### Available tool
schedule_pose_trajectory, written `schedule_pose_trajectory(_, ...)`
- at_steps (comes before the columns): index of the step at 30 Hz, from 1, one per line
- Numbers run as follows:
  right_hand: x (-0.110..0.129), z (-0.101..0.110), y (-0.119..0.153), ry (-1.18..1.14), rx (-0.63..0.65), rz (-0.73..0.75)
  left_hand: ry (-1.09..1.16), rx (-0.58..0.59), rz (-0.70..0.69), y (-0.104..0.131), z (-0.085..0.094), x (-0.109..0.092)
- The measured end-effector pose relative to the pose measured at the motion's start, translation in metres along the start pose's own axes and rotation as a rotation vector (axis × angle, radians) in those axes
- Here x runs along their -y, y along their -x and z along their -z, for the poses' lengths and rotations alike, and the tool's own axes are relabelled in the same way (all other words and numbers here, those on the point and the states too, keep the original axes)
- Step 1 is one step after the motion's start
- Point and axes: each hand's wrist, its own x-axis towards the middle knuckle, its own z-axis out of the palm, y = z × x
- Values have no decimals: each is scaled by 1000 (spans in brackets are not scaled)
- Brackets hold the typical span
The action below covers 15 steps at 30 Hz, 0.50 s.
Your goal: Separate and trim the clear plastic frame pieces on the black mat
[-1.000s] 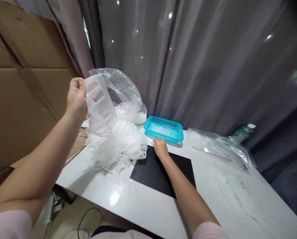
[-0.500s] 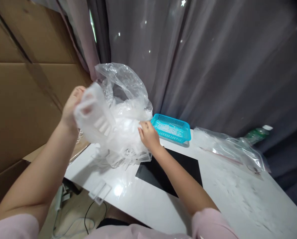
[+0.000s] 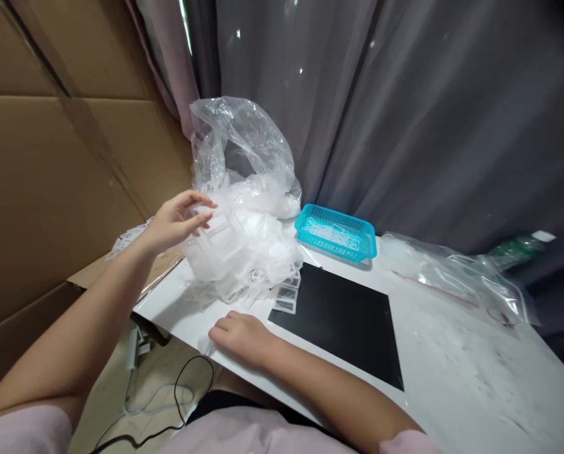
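My left hand (image 3: pixel 180 217) is at the left side of a heap of thin white translucent plastic pieces (image 3: pixel 248 246), fingers stretched and thumb apart. Its fingertips overlap the heap's upper edge; whether they touch is unclear. A clear plastic bag (image 3: pixel 251 135) stands slumped behind the heap. At the table's front edge my right hand (image 3: pixel 239 337) is closed, knuckles up, over a small white translucent plastic piece (image 3: pixel 206 343) that partly shows beside the fingers. A white frame strip with rectangular openings (image 3: pixel 287 291) lies at the heap's right, over the corner of a black mat (image 3: pixel 348 321).
A blue perforated basket (image 3: pixel 369 246) holding white pieces stands at the back. To its right lie a clear flat bag (image 3: pixel 447 271) and a green bottle (image 3: pixel 518 249). Cardboard (image 3: pixel 74 189) rises at left; cables (image 3: pixel 180 391) lie on the floor below.
My left hand has lowered rightward and let go of the translucent framed piece it held up. My right hand has left the heap for the front edge, closing over the piece lying there.
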Motion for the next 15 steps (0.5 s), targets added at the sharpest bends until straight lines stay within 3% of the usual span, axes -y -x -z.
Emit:
schedule_pose_trajectory(2, -2, 5, 5, -161, -47, -116, 39, -50, -10, -4, 3, 8)
schedule_pose_trajectory(5, -12, 17, 13, -525, -202, -315, 294, -284, -84, -15, 15, 22)
schedule_pose_trajectory(7, -28, 33, 14, -782, -291, -494, 474, -434, -131, -21, 28, 25)
schedule_pose_trajectory(9, -51, 56, 8, -983, -387, -630, 613, -503, -164, -25, 39, 20)
schedule_pose_trajectory(12, -91, 98, -18, -1013, -655, -629, 780, -429, -247, -24, 44, -1)
schedule_pose_trajectory(13, -104, 111, -29, -987, -697, -591, 821, -385, -288, -23, 42, -10)
schedule_pose_trajectory(15, -127, 132, -48, -849, -644, -559, 867, -308, -359, -21, 36, -28)
